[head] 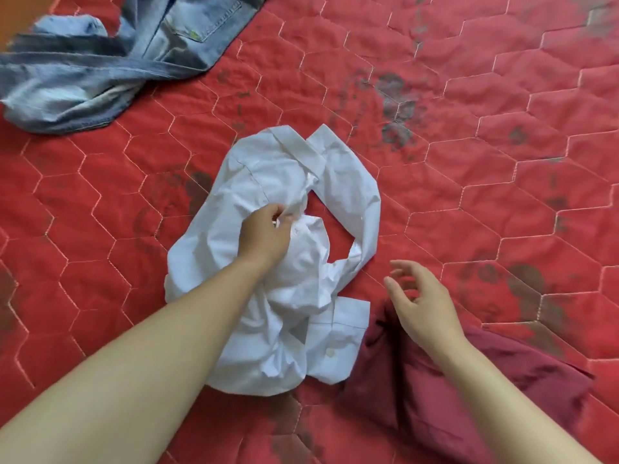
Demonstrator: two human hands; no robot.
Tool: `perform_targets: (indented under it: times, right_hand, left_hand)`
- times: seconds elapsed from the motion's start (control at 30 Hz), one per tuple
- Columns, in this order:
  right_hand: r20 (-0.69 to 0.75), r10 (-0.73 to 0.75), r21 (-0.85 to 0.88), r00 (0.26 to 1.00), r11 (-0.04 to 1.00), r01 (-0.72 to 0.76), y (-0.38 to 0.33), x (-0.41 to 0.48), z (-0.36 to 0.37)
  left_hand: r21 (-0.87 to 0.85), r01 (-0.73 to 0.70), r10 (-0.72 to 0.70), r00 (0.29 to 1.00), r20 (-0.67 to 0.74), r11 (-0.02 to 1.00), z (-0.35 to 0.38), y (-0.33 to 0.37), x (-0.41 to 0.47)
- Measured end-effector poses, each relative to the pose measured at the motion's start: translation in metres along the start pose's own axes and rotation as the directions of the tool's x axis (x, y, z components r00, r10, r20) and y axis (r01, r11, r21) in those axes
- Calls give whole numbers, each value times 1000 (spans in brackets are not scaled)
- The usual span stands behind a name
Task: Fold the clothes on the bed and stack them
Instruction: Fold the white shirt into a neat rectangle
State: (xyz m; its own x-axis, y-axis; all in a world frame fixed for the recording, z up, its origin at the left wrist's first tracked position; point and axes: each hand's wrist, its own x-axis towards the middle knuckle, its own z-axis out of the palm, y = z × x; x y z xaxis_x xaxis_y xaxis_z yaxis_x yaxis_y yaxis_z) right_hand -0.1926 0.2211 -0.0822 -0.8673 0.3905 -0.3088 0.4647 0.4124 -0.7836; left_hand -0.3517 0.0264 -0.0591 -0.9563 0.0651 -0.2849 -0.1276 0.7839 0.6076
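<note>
1. Head view: the white shirt lies crumpled in the middle of the bed. Its collar is at the far end and a buttoned cuff is nearer the person. One sleeve loops round on the right, leaving a patch of red quilt showing inside the loop.
2. The left hand pinches a bit of cloth near the middle of the shirt, its fingers curled onto the fabric.
3. The right hand hovers with its fingers spread and loosely bent, holding nothing. It is just beside the shirt's right edge and over the near end of a dark red garment.
4. A pair of blue jeans lies unfolded at the far left, well apart from the shirt. No folded pile shows anywhere on the bed.
5. The step in hand looks like opening out the shirt so it can be folded. With all three garments loose, the task seems near its start.
6. The next move probably calls for a second hold by the right hand, at a shoulder or the hem. The shirt could then be lifted, shaken out and laid flat. The looped sleeve would need freeing first, and the thin cloth is limp and likely to bunch again.
</note>
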Motion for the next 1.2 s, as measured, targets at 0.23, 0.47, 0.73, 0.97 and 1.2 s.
perform_targets:
  times: [0.23,0.47,0.73,0.97,1.2]
  right_hand:
    - [82,-157,105,984,983,148,-86,-13,3]
    - [133,-282,96,950,958,271,-180,-23,48]
    - [131,-317,-108,939,937,331,-234,24,162]
    - [223,-313,-264,923,892,366,-259,87,250]
    - [263,-230,-417,937,849,325,-262,143,305]
  left_hand:
    - [-233,58,-110,970,-219,971,-120,-33,-64]
    - [-107,129,-156,937,-313,986,-221,-101,-72]
    - [60,305,-276,918,-286,951,-269,-226,-20]
    - [98,341,-347,937,44,935,-274,-288,50]
    - [91,431,-433,901,7,898,-231,-297,90]
